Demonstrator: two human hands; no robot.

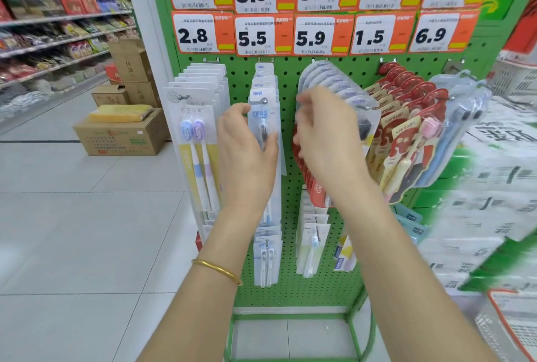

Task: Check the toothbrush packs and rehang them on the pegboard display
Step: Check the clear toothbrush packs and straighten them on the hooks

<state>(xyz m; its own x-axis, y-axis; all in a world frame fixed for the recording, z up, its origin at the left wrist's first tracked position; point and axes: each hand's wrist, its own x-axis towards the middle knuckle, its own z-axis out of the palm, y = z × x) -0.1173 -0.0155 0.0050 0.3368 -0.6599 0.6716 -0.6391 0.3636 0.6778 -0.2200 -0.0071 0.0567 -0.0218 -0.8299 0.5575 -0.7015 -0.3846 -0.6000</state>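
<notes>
Currently the front toothbrush pack is pinched by the left hand, thumb laid over its clear blister, seemingly to steady it for checking while it is hung from its hook on the green pegboard. The right hand is raised, blurred, against the fanned packs further right on the pegboard; whether anything is grasped cannot be told. A dark-bristled brush and a blue "NEW" tab are shown on the pack.

Place: I am in a shop | signs: orange price tags above a green pegboard hung with toothbrush packs | aisle shelves of packaged goods to my left | cardboard boxes stacked on the tiled floor
</notes>
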